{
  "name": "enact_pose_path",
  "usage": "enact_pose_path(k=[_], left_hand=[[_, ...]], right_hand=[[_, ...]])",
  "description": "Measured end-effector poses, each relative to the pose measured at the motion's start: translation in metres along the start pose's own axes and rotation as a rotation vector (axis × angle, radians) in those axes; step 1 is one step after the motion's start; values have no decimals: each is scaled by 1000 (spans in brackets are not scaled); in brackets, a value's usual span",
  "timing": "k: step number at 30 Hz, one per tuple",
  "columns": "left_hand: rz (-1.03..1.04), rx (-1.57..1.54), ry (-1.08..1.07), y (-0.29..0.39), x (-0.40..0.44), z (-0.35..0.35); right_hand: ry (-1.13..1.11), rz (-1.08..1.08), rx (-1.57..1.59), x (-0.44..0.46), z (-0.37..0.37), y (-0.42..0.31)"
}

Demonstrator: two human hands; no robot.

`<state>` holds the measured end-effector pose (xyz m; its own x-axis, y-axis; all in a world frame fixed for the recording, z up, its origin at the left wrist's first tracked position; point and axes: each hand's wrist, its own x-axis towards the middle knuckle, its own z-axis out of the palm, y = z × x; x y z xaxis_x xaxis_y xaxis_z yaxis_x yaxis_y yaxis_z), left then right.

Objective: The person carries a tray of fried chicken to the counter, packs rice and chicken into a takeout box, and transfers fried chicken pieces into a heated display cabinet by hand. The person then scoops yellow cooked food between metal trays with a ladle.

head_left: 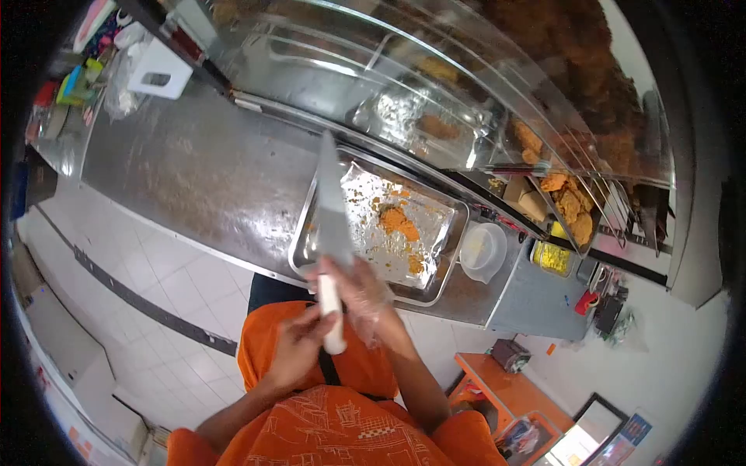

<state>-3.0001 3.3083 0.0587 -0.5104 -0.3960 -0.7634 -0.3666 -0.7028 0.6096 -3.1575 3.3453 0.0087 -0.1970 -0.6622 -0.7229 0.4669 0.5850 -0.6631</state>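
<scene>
A large knife [332, 206] with a wide blade and a white handle is held up in front of my body, its tip pointing away from me. My left hand [300, 340] has its fingers closed on the lower part of the handle. Higher up, where the handle meets the blade, my right hand [359, 295] is closed around the knife; a clear plastic glove covers it. Behind the blade, a metal tray [460, 241] lined with foil holds a piece of fried chicken [399, 223] and scattered crumbs.
The tray rests on a steel counter [194, 179]. A glass display case [311, 85] with fried pieces [573, 206] runs along the back. Right of the tray stands a white plastic tub [483, 250]. A white container [161, 71] sits at the far left. An orange table [497, 380] is lower right.
</scene>
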Motion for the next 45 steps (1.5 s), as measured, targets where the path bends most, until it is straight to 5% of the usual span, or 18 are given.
enact_pose_path(k=[4, 7, 12, 17, 20, 31, 35, 39, 42, 45], left_hand=[[422, 589, -291, -31, 36, 42], [389, 969, -423, -18, 54, 42], [621, 915, 119, -12, 130, 47], [1003, 888, 167, -16, 219, 71], [799, 1029, 17, -7, 228, 78], [882, 897, -56, -21, 245, 70], [862, 928, -52, -29, 257, 68], [859, 996, -74, -16, 253, 74], [836, 1030, -98, -10, 250, 78], [818, 1049, -125, -9, 251, 78]], right_hand=[[283, 28, 112, -44, -58, 2], [443, 23, -84, -90, -94, 25], [544, 118, -539, -151, -109, 21], [514, -28, -885, -156, -117, 30], [479, -20, -1065, -149, -109, 14], [329, 137, -1646, -113, -111, -10], [373, -179, -1304, -106, -145, 9], [382, 314, -370, -123, -145, -4], [355, 285, -445, -149, -136, -14], [491, -166, -848, -187, -134, -3]])
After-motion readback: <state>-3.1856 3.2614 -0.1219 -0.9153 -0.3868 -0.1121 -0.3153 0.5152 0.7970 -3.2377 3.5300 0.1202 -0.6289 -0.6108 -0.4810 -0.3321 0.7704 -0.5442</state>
